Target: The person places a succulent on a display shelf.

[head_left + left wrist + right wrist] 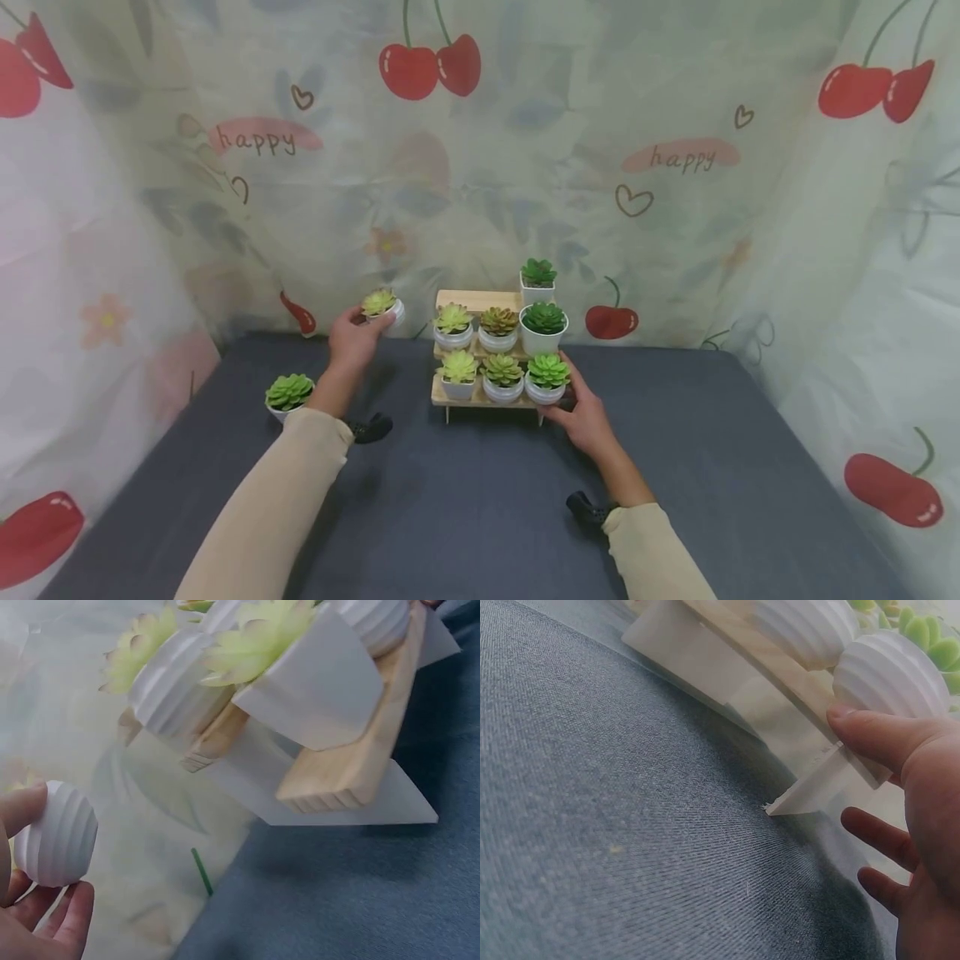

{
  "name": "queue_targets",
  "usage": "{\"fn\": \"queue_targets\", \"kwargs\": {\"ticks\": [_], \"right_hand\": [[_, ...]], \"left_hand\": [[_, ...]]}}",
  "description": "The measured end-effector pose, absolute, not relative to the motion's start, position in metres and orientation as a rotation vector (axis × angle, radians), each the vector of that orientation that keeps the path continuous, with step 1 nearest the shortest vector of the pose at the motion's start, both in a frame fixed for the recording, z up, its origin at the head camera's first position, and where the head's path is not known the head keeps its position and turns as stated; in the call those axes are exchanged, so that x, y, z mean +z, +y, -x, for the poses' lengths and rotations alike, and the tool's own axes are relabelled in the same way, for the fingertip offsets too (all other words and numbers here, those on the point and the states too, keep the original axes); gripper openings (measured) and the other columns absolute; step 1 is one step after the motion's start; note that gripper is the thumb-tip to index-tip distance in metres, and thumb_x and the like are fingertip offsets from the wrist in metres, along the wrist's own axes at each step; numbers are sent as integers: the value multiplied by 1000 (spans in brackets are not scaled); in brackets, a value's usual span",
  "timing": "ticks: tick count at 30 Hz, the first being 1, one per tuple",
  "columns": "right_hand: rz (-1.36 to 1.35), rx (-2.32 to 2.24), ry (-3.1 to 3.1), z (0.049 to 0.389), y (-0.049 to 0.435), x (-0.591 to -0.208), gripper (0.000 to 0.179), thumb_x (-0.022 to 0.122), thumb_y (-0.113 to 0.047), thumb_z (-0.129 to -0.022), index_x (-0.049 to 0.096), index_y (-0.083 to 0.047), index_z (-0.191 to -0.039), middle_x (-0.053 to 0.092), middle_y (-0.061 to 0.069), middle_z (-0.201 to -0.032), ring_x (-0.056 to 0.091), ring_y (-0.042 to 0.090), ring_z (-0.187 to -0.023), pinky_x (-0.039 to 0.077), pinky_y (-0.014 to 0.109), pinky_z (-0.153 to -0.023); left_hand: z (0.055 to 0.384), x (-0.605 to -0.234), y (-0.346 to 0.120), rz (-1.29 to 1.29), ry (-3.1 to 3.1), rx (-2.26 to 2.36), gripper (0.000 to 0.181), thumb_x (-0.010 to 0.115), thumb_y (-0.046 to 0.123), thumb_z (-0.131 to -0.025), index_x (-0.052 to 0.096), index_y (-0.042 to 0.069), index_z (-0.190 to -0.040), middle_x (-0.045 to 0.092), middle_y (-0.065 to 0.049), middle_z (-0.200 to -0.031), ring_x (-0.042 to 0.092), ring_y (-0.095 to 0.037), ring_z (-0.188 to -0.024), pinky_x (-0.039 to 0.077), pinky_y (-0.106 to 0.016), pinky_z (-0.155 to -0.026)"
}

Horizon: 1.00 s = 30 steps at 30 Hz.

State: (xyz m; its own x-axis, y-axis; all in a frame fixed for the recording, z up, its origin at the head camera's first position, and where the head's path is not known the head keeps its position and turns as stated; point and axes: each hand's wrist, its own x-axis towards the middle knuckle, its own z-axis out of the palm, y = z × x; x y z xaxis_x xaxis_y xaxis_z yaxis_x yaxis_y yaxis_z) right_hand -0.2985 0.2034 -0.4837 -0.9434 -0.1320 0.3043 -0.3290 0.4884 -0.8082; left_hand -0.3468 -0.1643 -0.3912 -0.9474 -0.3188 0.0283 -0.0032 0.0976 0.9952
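Note:
My left hand point(354, 340) holds a small succulent point(378, 302) in a ribbed white pot point(58, 834), raised left of the tiered wooden stand point(491, 400). Thumb and fingers grip the pot from opposite sides. At the stand's right end, my right hand point(588, 421) grips a bright green potted succulent point(548, 372) on the lowest tier. Its thumb point(870, 735) lies against the ribbed pot point(889, 675), while two lower fingers extend free of it. Other potted succulents fill the lower and middle tiers. One potted succulent point(537, 279) stands at the top tier's right end.
Another green succulent point(288, 392) in a white pot stands on the dark tablecloth point(480, 500) at the left, partly behind the left forearm. A cherry-printed curtain point(517, 183) hangs close behind the stand and along both sides.

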Motion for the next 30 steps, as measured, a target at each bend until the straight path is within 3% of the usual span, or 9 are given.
{"fn": "queue_targets", "kwargs": {"ticks": [11, 30], "right_hand": [[-407, 1438, -2526, 298, 204, -483, 95, 81, -19, -81, 23, -28, -156, 43, 12, -148, 57, 35, -114, 42, 57, -94], [-389, 1450, -2525, 301, 202, -485, 95, 82, -19, -81, 24, -30, -155, 43, 10, -148, 57, 35, -114, 42, 57, -93]], "left_hand": [[359, -377, -151, -232, -2062, -1968, 67, 76, 24, -87, 46, 0, -142, 48, -20, -138, 43, -29, -128, 40, -42, -101], [364, -365, -108, -157, -2187, -1806, 61, 78, 28, -84, 54, 7, -136, 53, -14, -133, 49, -28, -120, 45, -43, -92]]}}
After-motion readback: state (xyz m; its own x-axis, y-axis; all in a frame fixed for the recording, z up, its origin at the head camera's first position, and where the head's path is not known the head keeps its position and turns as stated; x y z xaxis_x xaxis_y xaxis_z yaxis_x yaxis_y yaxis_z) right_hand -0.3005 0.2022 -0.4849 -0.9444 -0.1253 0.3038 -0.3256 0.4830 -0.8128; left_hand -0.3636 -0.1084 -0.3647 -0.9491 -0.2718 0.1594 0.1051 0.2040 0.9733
